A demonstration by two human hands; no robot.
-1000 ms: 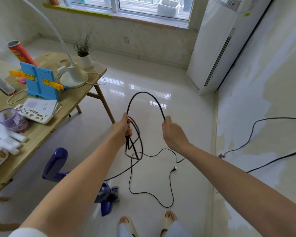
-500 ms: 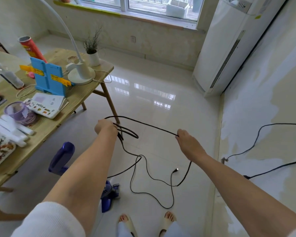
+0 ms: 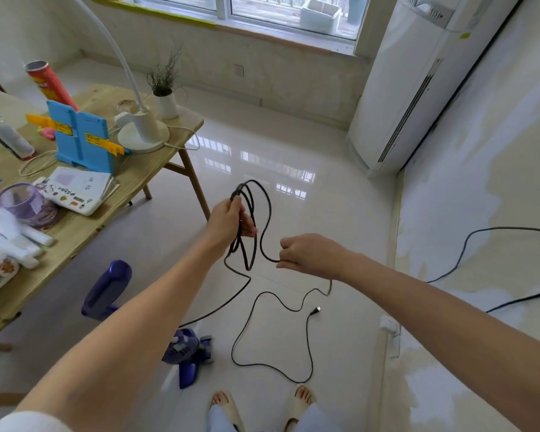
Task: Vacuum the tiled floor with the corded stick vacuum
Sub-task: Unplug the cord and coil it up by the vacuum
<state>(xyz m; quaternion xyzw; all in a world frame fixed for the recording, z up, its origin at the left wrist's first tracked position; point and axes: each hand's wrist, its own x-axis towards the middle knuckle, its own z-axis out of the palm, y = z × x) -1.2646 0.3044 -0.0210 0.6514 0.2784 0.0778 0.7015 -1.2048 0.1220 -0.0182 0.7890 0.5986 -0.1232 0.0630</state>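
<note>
**Holding the vacuum cord**

The shiny tiled floor [image 3: 293, 145] is under me. The purple stick vacuum [image 3: 184, 350] lies on it, below my left arm. My left hand [image 3: 229, 219] grips loops of its black cord [image 3: 262, 213]. My right hand [image 3: 309, 255] pinches the cord beside them. The plug [image 3: 316, 310] lies on the floor.

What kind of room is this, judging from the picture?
Probably a room in a home, perhaps a study or living room: a wooden table with a desk lamp, a tall standing air conditioner, and a glossy tiled floor.
</note>
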